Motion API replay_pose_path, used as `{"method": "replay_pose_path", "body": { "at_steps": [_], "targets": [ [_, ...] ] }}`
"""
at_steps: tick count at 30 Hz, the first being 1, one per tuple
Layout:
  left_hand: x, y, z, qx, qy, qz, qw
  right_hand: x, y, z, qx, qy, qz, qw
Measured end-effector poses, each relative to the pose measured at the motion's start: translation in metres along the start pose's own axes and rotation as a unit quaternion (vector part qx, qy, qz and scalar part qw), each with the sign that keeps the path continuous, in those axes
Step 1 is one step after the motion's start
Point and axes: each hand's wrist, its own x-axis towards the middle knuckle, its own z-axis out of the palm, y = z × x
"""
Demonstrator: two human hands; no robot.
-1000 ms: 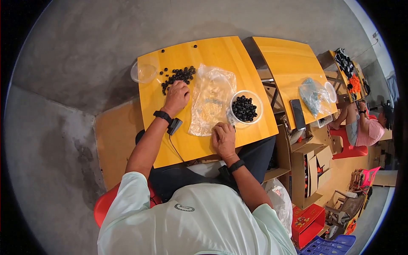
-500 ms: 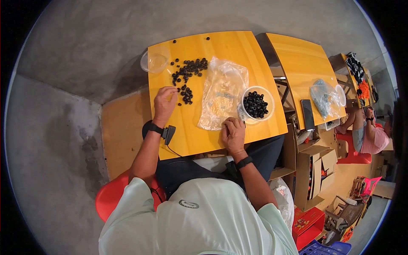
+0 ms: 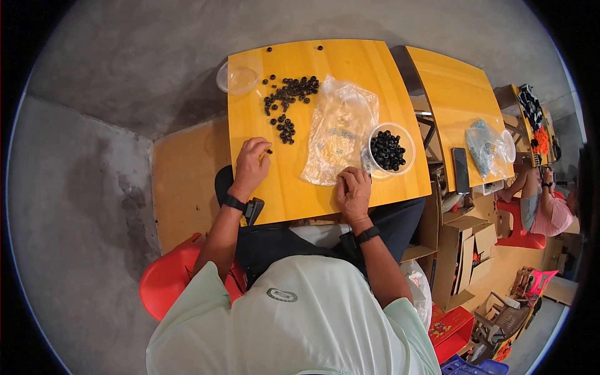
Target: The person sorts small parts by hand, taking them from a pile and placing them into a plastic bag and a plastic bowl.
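Your left hand rests on the near left part of the yellow tabletop, fingers curled together and pinching a small black ring at their tips. Your right hand lies flat on the near edge of the tabletop, fingers pressed together over the near corner of a clear plastic bag; whether anything sits under them cannot be told.

The clear plastic bag lies flattened at the middle of the tabletop and shows small pale pieces inside, too blurred to name. Just to its right, touching its edge, stands a clear round tub filled with black rings. At the far left corner a clear empty cup overhangs the tabletop's edge. Between that cup and the bag, a loose scatter of black rings lies directly on the tabletop, far of your left hand, with two stray ones near the far edge.

To the right, a second yellow tabletop carries another plastic bag and a dark flat device. Beyond it a seated person works at a further table.
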Motion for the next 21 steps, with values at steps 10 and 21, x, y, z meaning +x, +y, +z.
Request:
{"method": "replay_pose_path", "body": {
  "at_steps": [10, 21],
  "targets": [
    [0.004, -0.001, 0.002, 0.08, -0.082, 0.002, 0.993, 0.001, -0.002, 0.003, 0.011, 0.009, 0.001, 1.0],
    [0.046, 0.008, 0.017, 0.066, -0.075, 0.01, 0.995, -0.001, 0.001, 0.001, 0.019, 0.01, 0.008, 1.0]
  ]
}}
